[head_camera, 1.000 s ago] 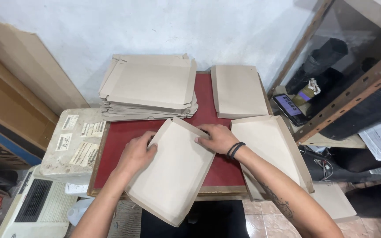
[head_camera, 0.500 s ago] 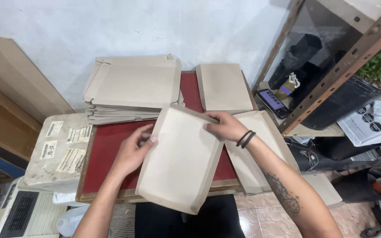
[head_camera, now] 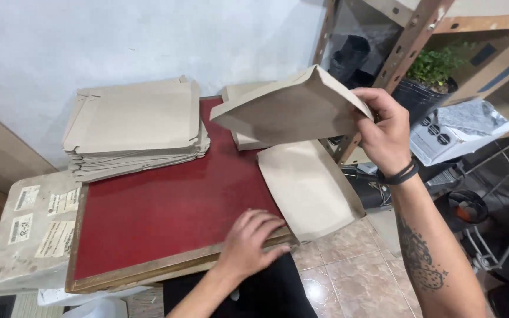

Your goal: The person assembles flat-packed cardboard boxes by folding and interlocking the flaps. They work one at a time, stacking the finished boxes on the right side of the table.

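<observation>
My right hand (head_camera: 384, 126) holds a folded grey cardboard box (head_camera: 287, 106) by its right edge, lifted and tilted above the right side of the red board (head_camera: 166, 200). My left hand (head_camera: 248, 241) rests flat on the board's near right edge, fingers spread, holding nothing. A second folded box (head_camera: 307, 185) lies on the board's right edge, hanging over it. Another folded box (head_camera: 240, 141) sits behind, mostly hidden by the raised one. At the back left stands a stack of flat cardboard blanks (head_camera: 134, 126).
A grey labelled box (head_camera: 33, 227) sits left of the board. A metal rack (head_camera: 413, 35) with a potted plant (head_camera: 443, 65) and a carton stands at the right. Printed papers (head_camera: 455, 132) lie beyond my right arm. Tiled floor (head_camera: 349, 277) shows below.
My right hand has lifted the folded box off the board and swung it up to the right. My left hand let go and dropped to the board's near edge.
</observation>
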